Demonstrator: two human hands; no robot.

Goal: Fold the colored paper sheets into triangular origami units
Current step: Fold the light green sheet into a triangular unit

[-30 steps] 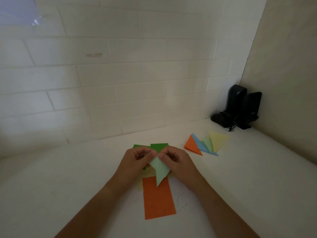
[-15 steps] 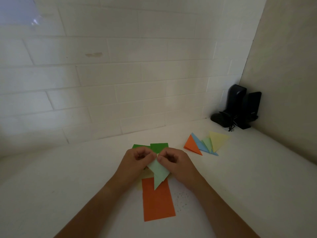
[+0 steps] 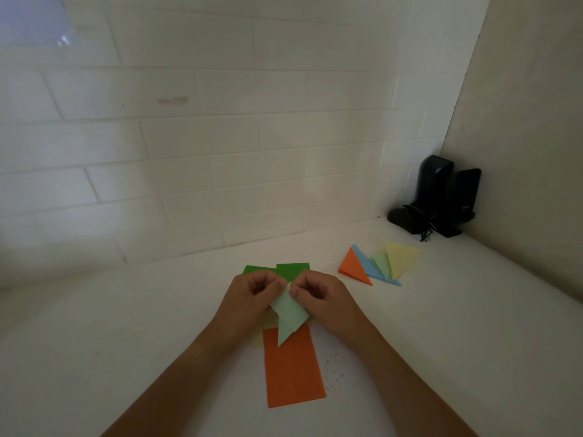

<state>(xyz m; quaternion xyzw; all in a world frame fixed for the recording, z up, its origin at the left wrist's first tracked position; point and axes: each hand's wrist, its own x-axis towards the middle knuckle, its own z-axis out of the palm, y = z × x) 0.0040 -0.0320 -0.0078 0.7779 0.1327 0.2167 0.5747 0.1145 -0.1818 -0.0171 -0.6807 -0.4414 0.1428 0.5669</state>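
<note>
Pinched at its top corner between left hand [image 3: 252, 291] and right hand [image 3: 318, 294], fingers curled on the light green paper [image 3: 288, 316], partly folded, tip hanging over the orange sheet [image 3: 291, 370] on the counter [image 3: 126, 342]. Lay beyond: dark green sheets [image 3: 291, 269], a pale yellow sheet [image 3: 260, 340] under the left wrist. Sat apart to the right: four finished triangles [image 3: 378, 263]. Likely risks: a skewed crease if the pinched corner slipped or edges misaligned; a tear from pulling apart; loose sheets nudged by the wrists. Could not read any writing, including on the black speakers [image 3: 441, 200].
</note>
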